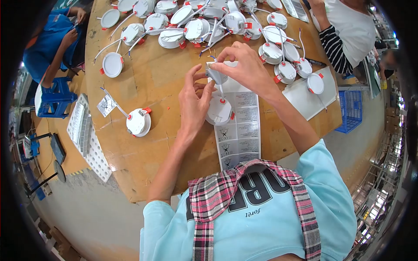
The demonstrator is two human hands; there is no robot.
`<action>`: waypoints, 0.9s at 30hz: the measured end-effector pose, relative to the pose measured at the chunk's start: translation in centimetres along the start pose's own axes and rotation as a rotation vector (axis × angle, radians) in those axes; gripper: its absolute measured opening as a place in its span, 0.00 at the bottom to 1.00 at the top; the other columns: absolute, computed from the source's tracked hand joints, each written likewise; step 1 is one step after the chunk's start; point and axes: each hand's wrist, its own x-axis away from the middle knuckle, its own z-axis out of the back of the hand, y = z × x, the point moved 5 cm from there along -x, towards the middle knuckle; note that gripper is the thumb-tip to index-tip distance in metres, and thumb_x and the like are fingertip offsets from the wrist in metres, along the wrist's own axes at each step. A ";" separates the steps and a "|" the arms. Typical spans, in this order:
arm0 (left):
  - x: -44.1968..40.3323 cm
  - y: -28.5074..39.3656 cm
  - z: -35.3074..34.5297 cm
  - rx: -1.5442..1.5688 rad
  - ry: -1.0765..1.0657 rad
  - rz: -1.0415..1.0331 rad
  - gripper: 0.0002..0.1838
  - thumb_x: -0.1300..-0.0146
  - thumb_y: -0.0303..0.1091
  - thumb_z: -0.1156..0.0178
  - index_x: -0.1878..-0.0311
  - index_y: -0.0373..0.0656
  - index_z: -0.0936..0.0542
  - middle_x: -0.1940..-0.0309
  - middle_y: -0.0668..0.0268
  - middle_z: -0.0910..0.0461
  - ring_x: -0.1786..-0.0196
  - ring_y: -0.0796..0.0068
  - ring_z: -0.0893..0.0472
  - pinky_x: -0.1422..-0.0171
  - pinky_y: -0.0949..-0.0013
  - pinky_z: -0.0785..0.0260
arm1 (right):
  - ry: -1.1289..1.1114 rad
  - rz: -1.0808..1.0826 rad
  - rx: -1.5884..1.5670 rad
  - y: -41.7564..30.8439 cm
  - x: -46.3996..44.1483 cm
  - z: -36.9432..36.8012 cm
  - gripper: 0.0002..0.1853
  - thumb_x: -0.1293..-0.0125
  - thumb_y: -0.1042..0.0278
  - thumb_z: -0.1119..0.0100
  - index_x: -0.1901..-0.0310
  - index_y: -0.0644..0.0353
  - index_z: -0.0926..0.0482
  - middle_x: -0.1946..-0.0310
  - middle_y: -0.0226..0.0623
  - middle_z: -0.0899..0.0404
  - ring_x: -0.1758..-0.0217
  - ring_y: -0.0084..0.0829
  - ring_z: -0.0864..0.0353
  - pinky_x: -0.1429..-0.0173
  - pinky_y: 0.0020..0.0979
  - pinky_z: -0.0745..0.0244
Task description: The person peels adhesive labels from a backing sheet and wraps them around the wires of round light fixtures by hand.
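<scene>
A round white downlight (219, 111) lies in front of me on a strip of printed labels (238, 141). Its white cable rises to a silver-grey label (217, 75) folded at the cable's upper part. My right hand (244, 65) pinches the upper edge of that label between thumb and fingers. From the left, my left hand (195, 99) has its curled fingers and thumb at the label's lower left side, closed on it. Blue wire ends stick out above the label. To the left lies another downlight (138, 122) with a silver label (106, 105) on its cable.
Many white downlights (197, 29) with red clips crowd the table's far side. A white sheet (311, 93) lies at right, near a blue crate (349, 111). A perforated white board (89, 139) sits at left. Co-workers in blue (50, 45) and white (350, 30) sit opposite.
</scene>
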 end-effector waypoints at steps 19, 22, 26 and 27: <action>3.4 0.6 0.9 -0.351 -0.142 -0.235 0.14 0.41 0.36 0.34 0.54 0.42 0.17 0.54 0.61 0.23 0.50 0.68 0.26 0.47 0.66 0.34 | 0.009 -0.102 -0.317 0.3 4.4 1.9 0.12 0.41 0.64 0.31 0.66 0.63 0.20 0.82 0.27 0.33 0.77 0.19 0.37 0.73 0.27 0.43; 3.6 0.8 0.1 -0.426 -0.171 -0.373 0.14 0.43 0.36 0.32 0.55 0.42 0.17 0.55 0.61 0.21 0.47 0.62 0.27 0.41 0.62 0.38 | 0.052 -0.122 -0.362 0.4 5.1 2.1 0.09 0.41 0.67 0.31 0.65 0.63 0.20 0.81 0.25 0.32 0.76 0.17 0.38 0.73 0.25 0.43; 3.3 0.3 -0.6 -0.387 -0.207 -0.351 0.14 0.45 0.36 0.30 0.57 0.43 0.17 0.56 0.63 0.20 0.48 0.60 0.26 0.39 0.60 0.39 | 0.082 -0.089 -0.379 0.0 5.9 2.5 0.08 0.41 0.70 0.32 0.64 0.62 0.20 0.80 0.25 0.30 0.75 0.16 0.37 0.72 0.24 0.42; 3.3 0.6 -0.8 -0.373 -0.211 -0.341 0.13 0.45 0.35 0.30 0.57 0.43 0.17 0.57 0.63 0.20 0.49 0.59 0.25 0.40 0.60 0.38 | 0.108 -0.085 -0.383 -0.3 6.1 2.6 0.07 0.40 0.70 0.32 0.64 0.62 0.20 0.80 0.25 0.29 0.75 0.16 0.36 0.72 0.24 0.41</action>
